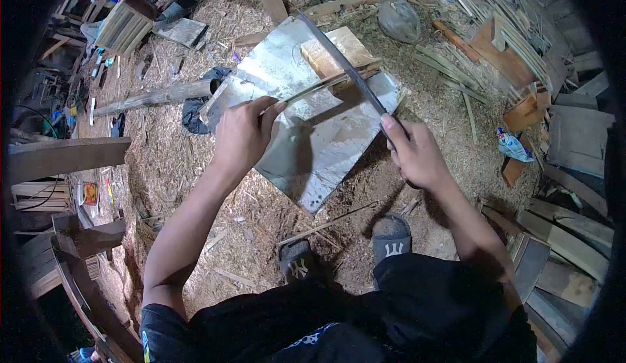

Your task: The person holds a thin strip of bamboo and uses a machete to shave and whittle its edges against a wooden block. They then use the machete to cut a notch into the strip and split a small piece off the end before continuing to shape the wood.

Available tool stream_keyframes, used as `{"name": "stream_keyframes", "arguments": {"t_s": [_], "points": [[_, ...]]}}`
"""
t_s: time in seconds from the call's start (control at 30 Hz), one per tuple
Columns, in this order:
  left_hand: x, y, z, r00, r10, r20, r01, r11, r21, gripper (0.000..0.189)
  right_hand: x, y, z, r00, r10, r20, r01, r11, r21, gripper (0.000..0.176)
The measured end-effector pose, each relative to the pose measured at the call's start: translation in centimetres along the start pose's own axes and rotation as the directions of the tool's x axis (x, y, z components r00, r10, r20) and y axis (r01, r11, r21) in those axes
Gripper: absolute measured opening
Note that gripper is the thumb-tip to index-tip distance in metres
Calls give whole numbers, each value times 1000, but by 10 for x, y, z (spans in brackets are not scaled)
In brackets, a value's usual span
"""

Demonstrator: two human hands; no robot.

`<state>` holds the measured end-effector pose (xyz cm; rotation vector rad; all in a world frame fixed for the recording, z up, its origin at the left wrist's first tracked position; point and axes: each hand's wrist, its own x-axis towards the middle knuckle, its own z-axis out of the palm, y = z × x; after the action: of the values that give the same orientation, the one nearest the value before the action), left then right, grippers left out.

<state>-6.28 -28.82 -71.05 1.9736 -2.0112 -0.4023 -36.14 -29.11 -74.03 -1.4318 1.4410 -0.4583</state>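
Observation:
A long-bladed machete is gripped in my right hand, thumb laid along its handle, the blade pointing up and to the left. My left hand pinches the near end of a thin wood strip between thumb and fingers. The strip's far end reaches over a pale wood block, and the blade crosses over it there. Under both lies a whitish, worn board, set at an angle on the ground.
Wood shavings cover the floor around my sandals. A hollow pole lies at left, near a dark plastic bag. Stacked planks line the right side. A clear bag sits beyond the board, and a person's foot shows at upper left.

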Motion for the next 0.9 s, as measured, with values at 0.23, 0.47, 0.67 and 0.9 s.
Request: {"name": "stream_keyframes", "arguments": {"t_s": [0.23, 0.47, 0.67, 0.9], "points": [[13, -6, 3, 980, -84, 179, 120, 973, -199, 29, 0, 17, 14, 970, -221, -100, 222, 975, -1, 57], [23, -17, -1, 980, -18, 200, 47, 989, -143, 36, 5, 18, 10, 999, -43, 26, 37, 978, 207, 56], [32, -11, -7, 914, -187, 359, 266, 946, -185, 38, 5, 22, 12, 998, -65, 10, 61, 974, 220, 58], [36, -25, -9, 958, -150, 246, 186, 974, -129, 44, 1, 8, 4, 991, 60, 117, -90, 955, 281, 59]]}}
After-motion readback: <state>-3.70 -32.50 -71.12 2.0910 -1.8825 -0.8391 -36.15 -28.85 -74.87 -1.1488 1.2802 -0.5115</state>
